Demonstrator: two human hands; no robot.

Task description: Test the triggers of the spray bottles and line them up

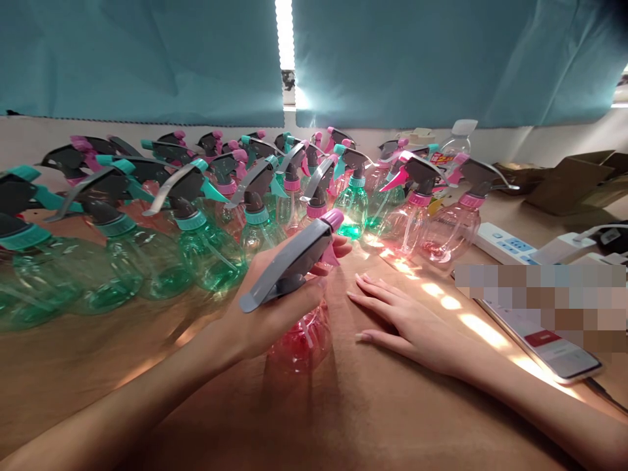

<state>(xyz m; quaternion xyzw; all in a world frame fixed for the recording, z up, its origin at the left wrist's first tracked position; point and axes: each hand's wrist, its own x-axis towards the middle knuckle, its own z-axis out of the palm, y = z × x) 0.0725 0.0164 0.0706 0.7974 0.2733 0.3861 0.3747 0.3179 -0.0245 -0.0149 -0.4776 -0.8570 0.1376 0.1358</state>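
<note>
My left hand (279, 304) is wrapped round the neck of a pink spray bottle (301, 343) with a grey and pink trigger head. The bottle stands upright on the wooden table, and my fingers hide its collar. To its right, my right hand (400, 320) lies flat on the table with its fingers apart, touching no bottle. Just beyond my hands are more spray bottles, among them a green spray bottle (210, 258) with a teal collar and a clear pink spray bottle (451, 226) at the right end of the group.
Several green and pink spray bottles crowd the left and back of the table (373, 412). At right lie a phone (544, 340) with a cable, a white power strip (505, 243) and a cardboard box (574, 183). A teal curtain (417, 59) hangs behind, beside a bright light tube (285, 36).
</note>
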